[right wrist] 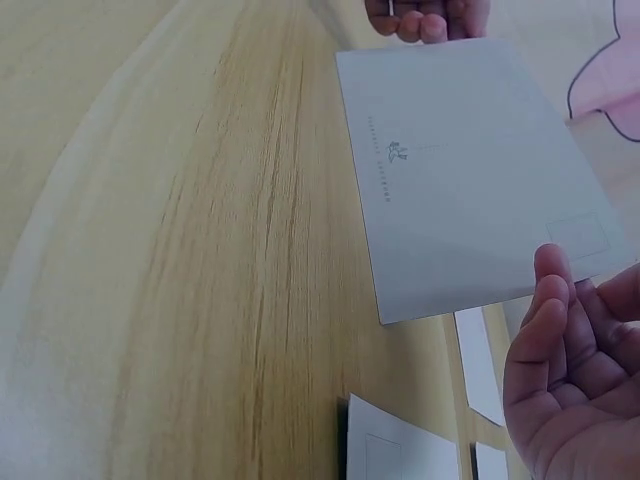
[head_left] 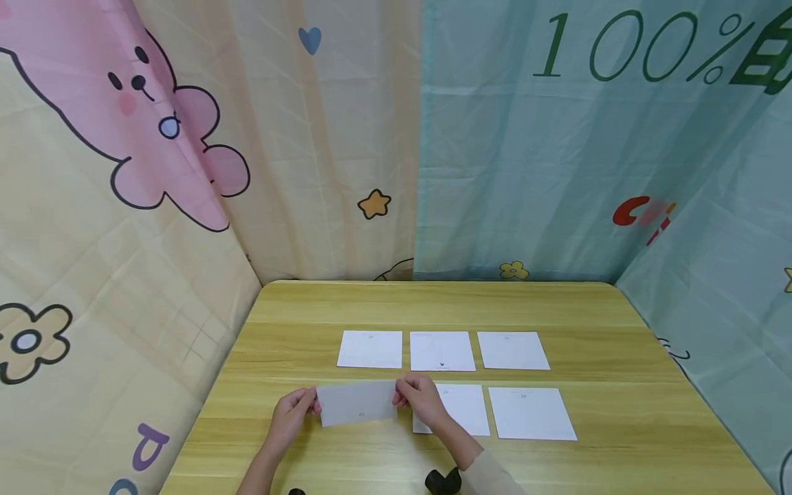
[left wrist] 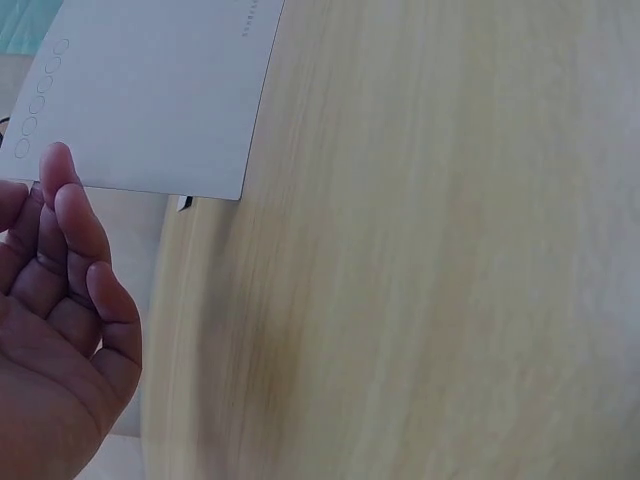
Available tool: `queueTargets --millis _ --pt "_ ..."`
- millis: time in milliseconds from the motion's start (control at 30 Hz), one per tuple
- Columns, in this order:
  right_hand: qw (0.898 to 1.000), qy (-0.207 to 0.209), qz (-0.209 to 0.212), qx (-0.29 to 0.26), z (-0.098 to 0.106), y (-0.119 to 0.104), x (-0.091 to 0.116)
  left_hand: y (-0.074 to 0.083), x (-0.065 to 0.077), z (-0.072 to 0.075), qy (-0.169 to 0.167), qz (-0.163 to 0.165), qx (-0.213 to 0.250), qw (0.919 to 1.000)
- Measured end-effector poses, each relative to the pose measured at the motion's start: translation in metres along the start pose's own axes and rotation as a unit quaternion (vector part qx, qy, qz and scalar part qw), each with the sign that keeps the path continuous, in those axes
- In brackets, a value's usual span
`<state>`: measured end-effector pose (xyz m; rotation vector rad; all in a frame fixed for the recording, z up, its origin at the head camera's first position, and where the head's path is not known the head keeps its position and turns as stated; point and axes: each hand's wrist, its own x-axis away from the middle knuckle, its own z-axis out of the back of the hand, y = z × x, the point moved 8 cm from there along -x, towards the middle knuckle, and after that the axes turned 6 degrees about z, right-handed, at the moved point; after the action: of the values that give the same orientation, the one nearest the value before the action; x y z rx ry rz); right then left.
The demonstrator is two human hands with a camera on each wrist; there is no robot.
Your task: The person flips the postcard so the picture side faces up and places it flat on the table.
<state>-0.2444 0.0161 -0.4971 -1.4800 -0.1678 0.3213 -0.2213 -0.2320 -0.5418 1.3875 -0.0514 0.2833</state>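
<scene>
A white postcard (head_left: 357, 403) is held up over the table, tilted, with a hand at each short side. My left hand (head_left: 291, 416) pinches its left edge between thumb and fingers; my right hand (head_left: 425, 401) pinches the right edge. In the left wrist view a row of printed circles runs along the postcard (left wrist: 150, 100) near the left hand (left wrist: 55, 340). The right wrist view shows a stamp box on the postcard (right wrist: 460, 190) beside the right hand (right wrist: 585, 390), plus a small printed emblem near the long edge.
Three postcards lie in the far row: left (head_left: 370, 349), middle (head_left: 442, 349) and right (head_left: 512, 350). Nearer lie two more, one (head_left: 464, 409) partly behind the right hand and one (head_left: 532, 414) farther right. Black objects (head_left: 443, 482) show at the bottom edge. Printed curtains (head_left: 334, 137) surround the wooden table (head_left: 637, 426).
</scene>
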Motion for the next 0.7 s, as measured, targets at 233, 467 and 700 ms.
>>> queueTargets --millis 233,467,700 --pt "1.000 -0.013 0.002 0.017 -0.002 -0.003 0.005 0.002 0.005 0.001 -0.004 -0.002 0.003 1.0000" --pt "0.999 -0.020 0.005 0.030 -0.005 -0.009 0.011 0.004 0.009 0.004 0.007 -0.004 0.008 0.9999" --pt "0.999 -0.030 0.000 0.021 -0.008 -0.008 0.014 0.004 0.013 0.007 0.015 0.002 0.002 0.9999"
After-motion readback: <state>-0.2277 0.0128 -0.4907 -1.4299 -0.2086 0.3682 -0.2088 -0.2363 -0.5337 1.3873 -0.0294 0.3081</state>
